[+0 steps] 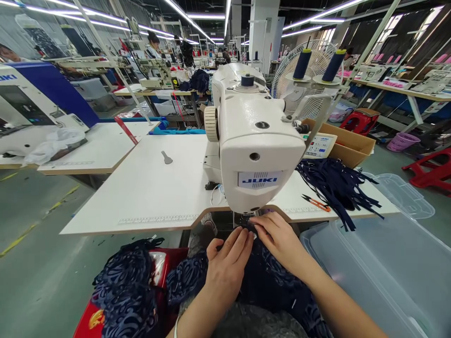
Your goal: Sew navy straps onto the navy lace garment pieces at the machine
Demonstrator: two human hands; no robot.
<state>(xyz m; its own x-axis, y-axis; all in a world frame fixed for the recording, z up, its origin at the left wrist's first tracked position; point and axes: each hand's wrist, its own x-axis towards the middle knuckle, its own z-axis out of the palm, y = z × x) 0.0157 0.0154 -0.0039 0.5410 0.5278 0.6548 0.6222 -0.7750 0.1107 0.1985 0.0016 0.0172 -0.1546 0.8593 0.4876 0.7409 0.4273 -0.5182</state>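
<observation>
A white sewing machine (262, 162) stands in front of me. Both hands are at its needle area, on navy patterned fabric (271, 277) that hangs down over my lap. My left hand (230, 263) presses the fabric with its fingers held together, just left of the needle. Beside it, my right hand (282, 239) pinches the fabric edge under the machine head. The needle and the exact spot under the fingertips are mostly hidden.
Patterned fabric (125, 286) is heaped on a red stool (86, 317) at left. Navy straps (334, 183) and orange thread snips (319, 203) lie on the white table (148, 188). A clear plastic bin (373, 267) stands at right. A fan and thread cones (302, 65) are behind.
</observation>
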